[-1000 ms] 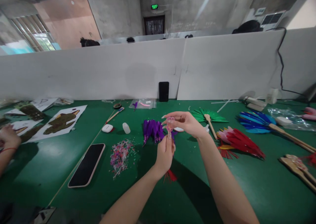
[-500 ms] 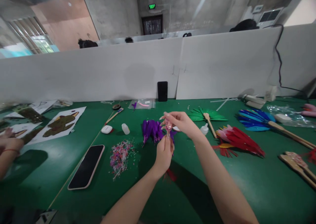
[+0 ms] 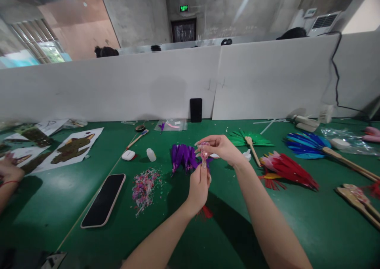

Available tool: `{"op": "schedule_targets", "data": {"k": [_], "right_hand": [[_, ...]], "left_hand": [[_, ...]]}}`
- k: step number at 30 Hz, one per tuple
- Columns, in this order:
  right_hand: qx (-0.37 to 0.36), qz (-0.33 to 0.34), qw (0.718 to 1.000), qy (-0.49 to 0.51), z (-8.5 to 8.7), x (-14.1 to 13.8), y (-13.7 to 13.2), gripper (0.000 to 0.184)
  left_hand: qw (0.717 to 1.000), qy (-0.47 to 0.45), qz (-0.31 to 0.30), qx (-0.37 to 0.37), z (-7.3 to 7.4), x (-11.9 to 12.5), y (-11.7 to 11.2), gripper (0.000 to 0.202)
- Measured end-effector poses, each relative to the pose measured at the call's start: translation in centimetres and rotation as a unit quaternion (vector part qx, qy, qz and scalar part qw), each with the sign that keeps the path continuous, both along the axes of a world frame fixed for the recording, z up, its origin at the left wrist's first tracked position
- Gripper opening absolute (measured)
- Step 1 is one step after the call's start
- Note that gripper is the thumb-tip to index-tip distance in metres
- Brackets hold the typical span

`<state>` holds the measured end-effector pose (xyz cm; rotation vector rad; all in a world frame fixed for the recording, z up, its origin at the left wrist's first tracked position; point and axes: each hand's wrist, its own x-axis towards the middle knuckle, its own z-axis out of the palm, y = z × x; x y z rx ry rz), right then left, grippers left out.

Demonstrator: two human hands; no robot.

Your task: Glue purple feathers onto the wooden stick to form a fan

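The pink piece [image 3: 204, 154] is held over the table [image 3: 97, 247], its long axis near upright. The left hand [image 3: 198, 186] pinches its stem from below; the right hand [image 3: 222, 148] closes narrowly around its broad top from the right. Both hands touch it. Purple strips [image 3: 180, 157] lie beyond, slightly left.

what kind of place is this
Probably a shared craft workshop: a pile of tiny colourful bits and a blue fan-shaped piece lie on the green table, with another person's hand at work-like pictures' edge, far left.
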<state>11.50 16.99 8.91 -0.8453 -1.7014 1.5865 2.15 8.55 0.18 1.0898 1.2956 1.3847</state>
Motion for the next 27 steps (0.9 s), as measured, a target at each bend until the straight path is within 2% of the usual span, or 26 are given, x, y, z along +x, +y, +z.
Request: {"op": "schedule_targets", "data": {"k": [5,8,13,18,20,23,27], "right_hand": [[0.005,-0.055,0.998,-0.006,-0.8,-0.8,0.1,0.028],[0.021,-0.056,0.998,0.020,-1.4,-1.0,0.5,0.032],[0.001,0.045,0.999,0.010,-0.7,0.6,0.7,0.044],[-0.006,0.130,0.991,0.007,-0.1,2.2,0.8,0.042],[0.006,0.121,0.993,0.015,-0.4,2.0,0.9,0.037],[0.009,0.083,0.996,0.032,-0.8,1.1,0.9,0.027],[-0.001,0.063,0.998,0.031,-0.9,0.4,0.7,0.025]], "left_hand": [[1.000,-0.024,-0.002,-0.005,-0.2,0.3,-0.1,0.048],[0.999,-0.037,-0.012,-0.008,-0.2,0.3,0.0,0.049],[0.996,-0.083,-0.039,-0.018,-0.1,0.1,0.3,0.047],[0.986,-0.143,-0.083,-0.024,0.1,0.1,0.2,0.045],[0.987,-0.137,-0.081,-0.025,0.2,0.0,0.3,0.045],[0.995,-0.091,-0.041,-0.021,0.3,-0.1,0.4,0.048],[0.999,-0.043,-0.019,-0.009,0.3,-0.1,0.3,0.049]]}}
